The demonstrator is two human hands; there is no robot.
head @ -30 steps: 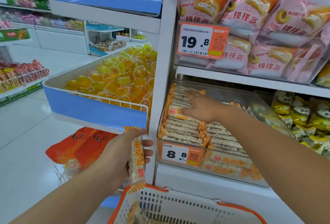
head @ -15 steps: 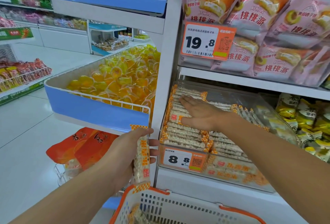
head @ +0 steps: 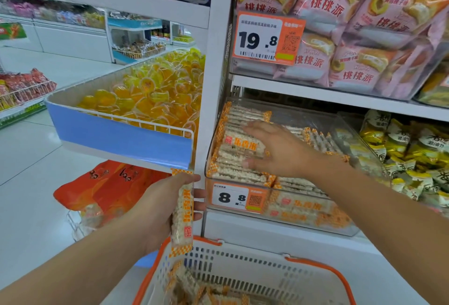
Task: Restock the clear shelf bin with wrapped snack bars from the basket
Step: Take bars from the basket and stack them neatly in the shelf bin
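Observation:
The clear shelf bin [head: 349, 229] sits on the lower shelf with an orange 8.8 price tag on its front. Several wrapped snack bars [head: 233, 173] with orange-checked ends lie stacked in it. My right hand [head: 279, 149] lies flat, fingers spread, pressing on the left stack. My left hand [head: 158, 210] grips one upright wrapped bar [head: 182, 212] just left of the bin, above the basket. The white basket [head: 243, 263] with an orange rim is at the bottom; more bars [head: 194, 290] lie in it.
A blue-fronted tray of yellow jelly cups [head: 145, 100] juts out at the left. Pink pastry bags [head: 340, 25] fill the shelf above the bin. Yellow snack packs [head: 410, 151] sit to the bin's right. Orange bags [head: 104, 188] lie below the tray.
My right hand has spread and slid slightly toward the front of the stack. My left hand holds the same bar in about the same place. The camera has shifted a little.

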